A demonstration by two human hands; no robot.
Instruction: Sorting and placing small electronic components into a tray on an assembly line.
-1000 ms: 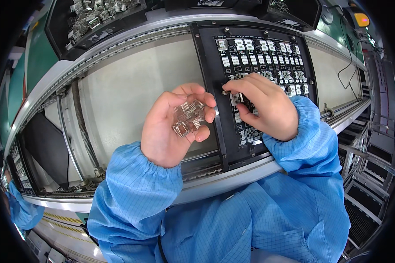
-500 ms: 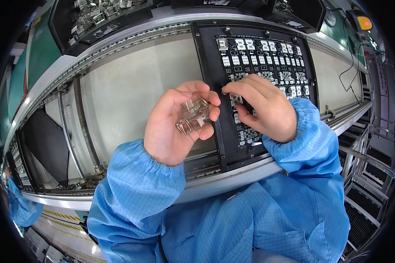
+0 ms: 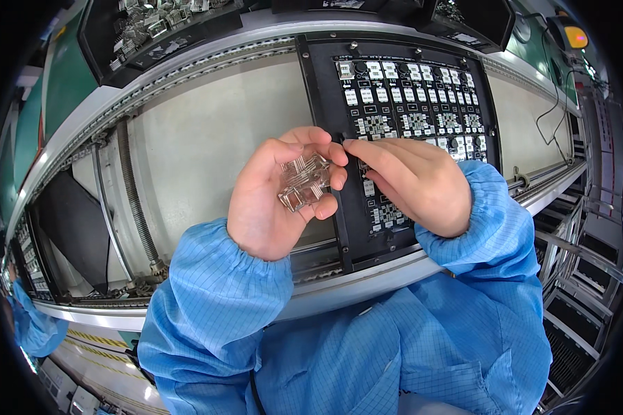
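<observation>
My left hand [image 3: 266, 197] cups a small pile of shiny metal frame-shaped parts [image 3: 303, 185] in its curled fingers. It is raised beside the left edge of a black fixture [image 3: 325, 90]. In the fixture lies a panel of black circuit boards [image 3: 384, 108] with rows of white connectors and small chips. My right hand [image 3: 419, 176] reaches over the panel's left part, its fingers pressed together and pointing left at the fixture's edge strip. The fingertips lie close to those of my left hand. Whatever they may pinch is hidden, and so are the boards beneath.
The fixture rests on a conveyor with metal chain rails [image 3: 180, 72]. At the back left a black bin [image 3: 100, 48] holds many more metal parts, and another dark bin [image 3: 474, 24] stands at the back right. A person's blue sleeve [image 3: 41, 332] shows at the far left.
The fixture with the boards has shifted slightly left. My right hand's fingers have straightened and moved a little left, and its thumb is now tucked out of sight. My left hand stays put.
</observation>
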